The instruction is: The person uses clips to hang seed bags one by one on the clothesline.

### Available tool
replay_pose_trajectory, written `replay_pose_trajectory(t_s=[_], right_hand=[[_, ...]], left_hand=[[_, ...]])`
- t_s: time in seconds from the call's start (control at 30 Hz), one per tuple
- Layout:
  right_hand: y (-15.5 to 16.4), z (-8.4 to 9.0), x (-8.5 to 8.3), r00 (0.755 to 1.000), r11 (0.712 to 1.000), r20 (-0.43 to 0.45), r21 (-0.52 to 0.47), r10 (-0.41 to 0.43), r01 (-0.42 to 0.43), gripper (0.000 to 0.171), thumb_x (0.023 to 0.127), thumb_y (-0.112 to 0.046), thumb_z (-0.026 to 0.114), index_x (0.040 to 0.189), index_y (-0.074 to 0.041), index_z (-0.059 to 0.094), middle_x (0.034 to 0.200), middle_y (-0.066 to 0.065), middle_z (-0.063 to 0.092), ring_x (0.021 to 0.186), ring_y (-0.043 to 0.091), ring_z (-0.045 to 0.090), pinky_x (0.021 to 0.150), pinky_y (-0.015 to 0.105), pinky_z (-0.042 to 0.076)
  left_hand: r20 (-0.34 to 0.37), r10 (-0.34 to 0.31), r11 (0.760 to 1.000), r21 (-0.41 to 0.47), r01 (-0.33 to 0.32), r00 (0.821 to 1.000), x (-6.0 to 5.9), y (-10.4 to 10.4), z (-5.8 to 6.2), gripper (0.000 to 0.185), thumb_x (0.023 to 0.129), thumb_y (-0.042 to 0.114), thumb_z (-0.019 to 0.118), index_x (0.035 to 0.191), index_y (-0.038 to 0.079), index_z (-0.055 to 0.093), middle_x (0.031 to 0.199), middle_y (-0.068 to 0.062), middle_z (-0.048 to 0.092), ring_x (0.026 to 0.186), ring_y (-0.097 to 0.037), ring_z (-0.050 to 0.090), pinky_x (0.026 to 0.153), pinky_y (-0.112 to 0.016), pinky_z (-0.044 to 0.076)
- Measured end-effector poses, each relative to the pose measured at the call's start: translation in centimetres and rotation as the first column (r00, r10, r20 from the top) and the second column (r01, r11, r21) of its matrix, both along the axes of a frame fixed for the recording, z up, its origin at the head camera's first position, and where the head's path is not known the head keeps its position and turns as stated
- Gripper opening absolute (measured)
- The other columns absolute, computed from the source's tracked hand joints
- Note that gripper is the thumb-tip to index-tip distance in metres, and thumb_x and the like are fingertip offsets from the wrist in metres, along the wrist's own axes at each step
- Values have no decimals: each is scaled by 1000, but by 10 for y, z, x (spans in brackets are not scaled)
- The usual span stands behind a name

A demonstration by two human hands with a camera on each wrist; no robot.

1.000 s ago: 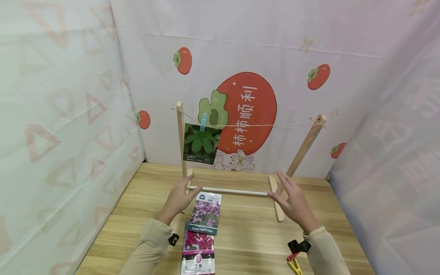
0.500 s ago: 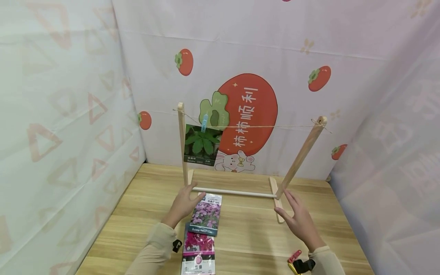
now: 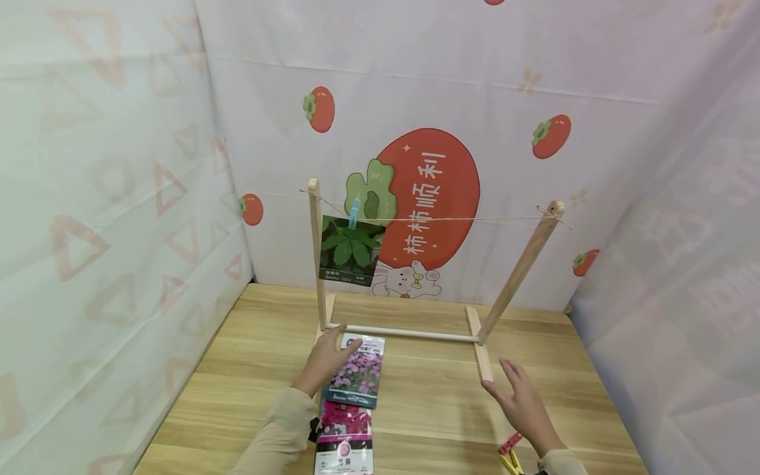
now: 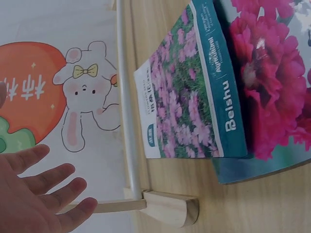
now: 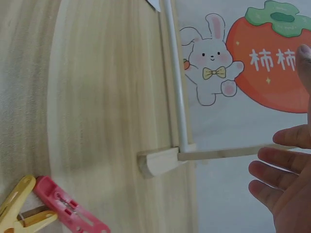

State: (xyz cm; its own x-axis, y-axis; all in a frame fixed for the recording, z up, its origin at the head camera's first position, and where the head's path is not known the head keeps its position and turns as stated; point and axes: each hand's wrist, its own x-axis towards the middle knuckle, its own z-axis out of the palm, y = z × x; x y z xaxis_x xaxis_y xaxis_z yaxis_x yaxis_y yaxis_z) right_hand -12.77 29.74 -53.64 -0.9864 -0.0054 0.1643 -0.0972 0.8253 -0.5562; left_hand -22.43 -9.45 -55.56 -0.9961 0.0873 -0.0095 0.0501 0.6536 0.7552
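Observation:
My left hand (image 3: pixel 325 361) is over the left edge of a seed packet with pink flowers (image 3: pixel 359 373), fingers spread and holding nothing; whether it touches the packet I cannot tell. Beneath that packet's lower end lies a second one with magenta blooms (image 3: pixel 344 439). My right hand (image 3: pixel 525 409), also loose and spread, is near the front of the stand's right foot (image 3: pixel 483 363). A green-leaf packet (image 3: pixel 350 254) hangs by a light blue clothespin (image 3: pixel 354 212) from a string (image 3: pixel 451 219) tied between two wooden posts.
A white rod (image 3: pixel 410 333) joins the stand's left post (image 3: pixel 317 257) and leaning right post (image 3: pixel 522 270) low down. Red (image 3: pixel 510 443) and yellow (image 3: pixel 512 464) clothespins lie by my right wrist. Printed cloth walls (image 3: pixel 415 79) surround the wooden table (image 3: pixel 427 409).
Both hands have drawn back from the stand toward the front of the table, the left slightly rightward to the packets, the right downward past the foot. The packets and stand stay put.

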Motion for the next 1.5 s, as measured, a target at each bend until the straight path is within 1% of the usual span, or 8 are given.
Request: replay_pose_trajectory(t_s=[0.3,0.53,0.83,1.07,1.2,1.27,1.37,1.5], right_hand=[[13,-27,13,977,997,203,-6,-68,71,76,97,-46,56,142,12,38,142,36,40,128,57,41,99,68,39],[17,-38,18,947,996,310,16,-89,88,83,96,-52,54,141,16,36,140,40,39,126,59,41,98,67,40],[22,-54,24,921,993,375,88,-100,72,86,92,-54,57,133,21,43,131,45,43,117,61,46,93,66,44],[26,-61,26,904,982,411,186,-113,38,86,86,-54,66,123,22,50,118,41,53,110,57,52,90,61,48],[26,-61,29,898,977,425,212,-117,27,76,84,-45,72,116,22,55,109,35,59,100,48,58,88,56,50],[25,-63,30,898,980,424,197,-116,33,60,83,-37,75,103,18,61,97,28,61,89,38,60,80,48,52],[24,-67,32,914,982,392,188,-103,31,34,80,-24,77,81,5,61,84,15,57,75,25,53,67,36,47],[24,-73,33,928,983,356,175,-109,49,28,74,-13,77,65,-6,52,72,6,50,67,18,44,59,29,37]], left_hand=[[41,41,998,-43,-39,998,1,5,-18,73,90,54,62,142,6,47,148,-22,44,136,-45,40,109,-62,35],[7,26,998,-64,-26,1000,3,2,-30,68,90,45,65,137,-1,50,139,-23,52,128,-45,48,104,-59,42],[19,12,995,-103,-10,1000,6,4,-34,70,89,45,66,137,-3,49,135,-28,54,123,-48,50,100,-60,44],[41,14,993,-118,-9,999,8,7,-37,69,87,41,70,136,-4,50,136,-28,53,125,-48,48,100,-62,42],[49,10,991,-135,-3,999,10,8,-39,68,86,38,71,135,-5,51,136,-29,51,126,-49,47,101,-64,41],[38,0,986,-165,6,999,10,8,-41,68,85,37,72,133,-6,52,134,-30,52,124,-49,48,100,-63,41],[31,-13,981,-195,19,999,10,8,-45,68,84,38,74,132,-6,53,133,-30,53,122,-49,49,100,-61,42],[32,-37,975,-218,43,999,13,9,-48,68,85,39,74,132,-6,53,134,-29,53,122,-49,50,101,-60,43]])
